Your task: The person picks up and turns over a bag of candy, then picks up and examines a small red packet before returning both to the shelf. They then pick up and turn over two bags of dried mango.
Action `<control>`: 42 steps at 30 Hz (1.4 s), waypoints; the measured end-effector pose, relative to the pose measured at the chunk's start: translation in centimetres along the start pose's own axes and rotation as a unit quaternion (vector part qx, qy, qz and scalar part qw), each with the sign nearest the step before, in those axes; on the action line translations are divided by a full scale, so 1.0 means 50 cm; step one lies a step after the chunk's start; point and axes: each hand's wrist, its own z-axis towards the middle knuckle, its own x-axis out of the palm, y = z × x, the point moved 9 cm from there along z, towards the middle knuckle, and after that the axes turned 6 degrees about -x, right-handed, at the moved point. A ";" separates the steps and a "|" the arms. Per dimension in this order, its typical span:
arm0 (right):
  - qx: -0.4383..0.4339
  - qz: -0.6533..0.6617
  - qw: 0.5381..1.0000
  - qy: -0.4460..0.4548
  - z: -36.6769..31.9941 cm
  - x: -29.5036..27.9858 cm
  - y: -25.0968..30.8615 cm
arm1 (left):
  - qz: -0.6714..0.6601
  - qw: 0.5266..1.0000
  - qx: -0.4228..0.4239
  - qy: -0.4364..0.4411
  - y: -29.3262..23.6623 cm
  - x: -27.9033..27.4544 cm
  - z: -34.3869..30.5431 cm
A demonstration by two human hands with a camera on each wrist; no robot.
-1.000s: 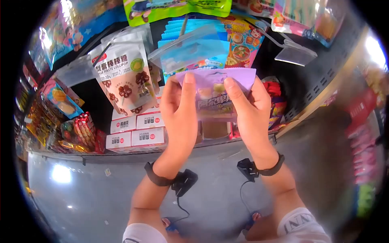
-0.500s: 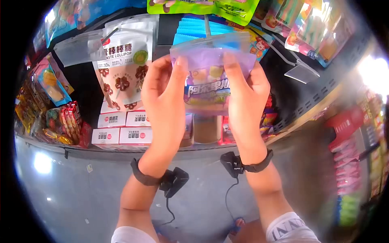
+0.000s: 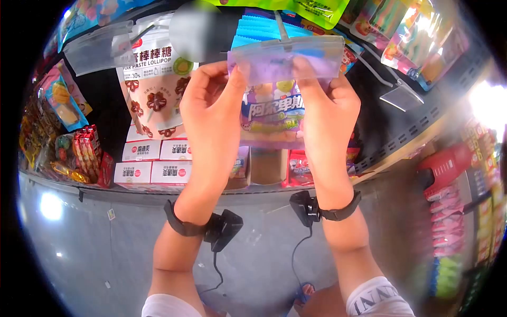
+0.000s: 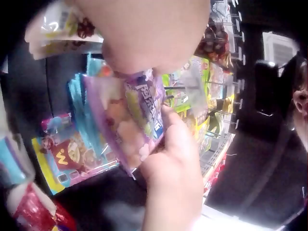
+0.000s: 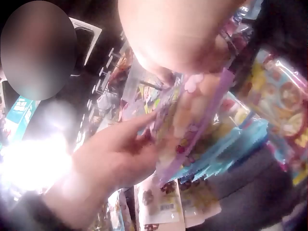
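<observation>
A purple candy pouch hangs upright between both hands, its upper part behind a clear plastic tag holder on a metal hook. The left hand pinches its upper left corner, thumb in front and fingers curled behind; the right hand pinches the upper right corner likewise. Blue packets hang just behind the pouch. In the left wrist view the pouch shows edge-on beside the blue packets. The right wrist view shows the pouch between the two hands.
Pear paste lollipop pouches hang at the left, above stacked white boxes. An empty tag holder juts out at the right. Red packets lie on the shelf below, near its front edge. A green bag hangs overhead.
The hands and purple pouch have moved up towards the hook, and the pouch's top has passed behind the clear tag holder. The head view has shifted slightly. Both hands keep their pinch.
</observation>
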 end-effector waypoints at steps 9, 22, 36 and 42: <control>-0.173 -0.081 0.981 -0.018 -0.062 -0.028 -0.030 | 0.167 0.959 0.221 -0.050 0.002 0.006 -0.035; -0.019 0.008 0.993 0.115 -0.058 0.003 -0.145 | 0.111 0.985 0.044 0.124 0.063 0.052 -0.009; -0.424 -0.164 0.886 0.086 -0.134 -0.220 0.088 | 0.147 0.800 0.575 -0.088 -0.066 -0.046 -0.147; -0.556 -0.143 0.815 0.080 -0.194 -0.248 0.266 | 0.004 0.608 0.792 -0.051 -0.201 -0.038 -0.303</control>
